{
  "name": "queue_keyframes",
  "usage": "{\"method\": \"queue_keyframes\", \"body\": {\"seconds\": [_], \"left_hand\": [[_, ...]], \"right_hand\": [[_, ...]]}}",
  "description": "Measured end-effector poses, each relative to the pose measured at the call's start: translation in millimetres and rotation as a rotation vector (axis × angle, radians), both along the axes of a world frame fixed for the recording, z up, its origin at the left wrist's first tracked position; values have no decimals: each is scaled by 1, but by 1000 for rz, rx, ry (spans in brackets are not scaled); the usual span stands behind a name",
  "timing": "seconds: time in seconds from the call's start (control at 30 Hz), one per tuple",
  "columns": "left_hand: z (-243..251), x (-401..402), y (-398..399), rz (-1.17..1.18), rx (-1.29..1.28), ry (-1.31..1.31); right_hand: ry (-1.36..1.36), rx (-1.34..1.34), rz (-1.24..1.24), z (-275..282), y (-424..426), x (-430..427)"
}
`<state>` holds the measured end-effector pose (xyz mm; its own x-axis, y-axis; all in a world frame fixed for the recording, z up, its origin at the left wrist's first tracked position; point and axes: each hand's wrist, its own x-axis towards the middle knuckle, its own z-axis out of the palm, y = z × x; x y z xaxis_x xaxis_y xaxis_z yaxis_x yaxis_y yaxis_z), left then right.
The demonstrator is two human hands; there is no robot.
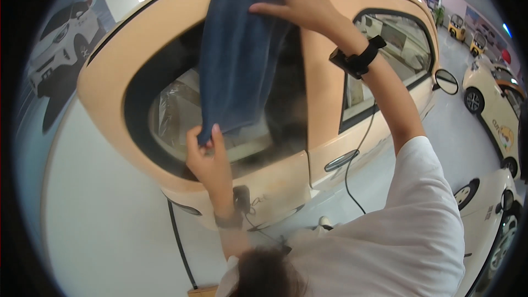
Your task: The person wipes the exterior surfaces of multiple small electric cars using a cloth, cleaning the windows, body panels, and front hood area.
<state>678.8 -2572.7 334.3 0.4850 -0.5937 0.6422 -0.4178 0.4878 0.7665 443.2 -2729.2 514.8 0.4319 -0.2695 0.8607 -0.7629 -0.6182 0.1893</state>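
Note:
A dark blue cloth (241, 62) hangs lengthwise in front of the rear side window (173, 132) of a small peach-and-cream car (326, 70). My left hand (210, 152) pinches its lower left corner between thumb and fingers. Higher up, my right hand (303, 2) lies over the upper part of the cloth, thumb stretched out to the left. Its fingertips run towards the picture's top edge, so their grip is unclear. Through the window glass, some packaging in clear plastic (177, 103) shows inside the car. A black band with a small device (357, 60) circles my right wrist.
A black cable (348, 173) hangs down past the chrome door handle (341, 161). The wing mirror (446, 81) juts out at the right. Other small cars (491, 107) stand on the pale floor there. A black strip (179, 239) runs along the floor at lower left.

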Motion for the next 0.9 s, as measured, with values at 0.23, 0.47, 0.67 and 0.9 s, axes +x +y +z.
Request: {"method": "queue_keyframes", "body": {"seconds": [0.23,0.47,0.67,0.9], "left_hand": [[-21,-113,-81,168,-103,-379],[-92,-157,-76,206,85,-633],[-198,-152,-56,143,310,-655],[-281,-116,-6,51,456,-719]], "right_hand": [[-167,-128,-33,-57,-31,-109],[-294,-203,-51,-160,-29,-111],[-250,165,-81,-272,5,-111],[-112,344,-161,-381,47,-109]]}}
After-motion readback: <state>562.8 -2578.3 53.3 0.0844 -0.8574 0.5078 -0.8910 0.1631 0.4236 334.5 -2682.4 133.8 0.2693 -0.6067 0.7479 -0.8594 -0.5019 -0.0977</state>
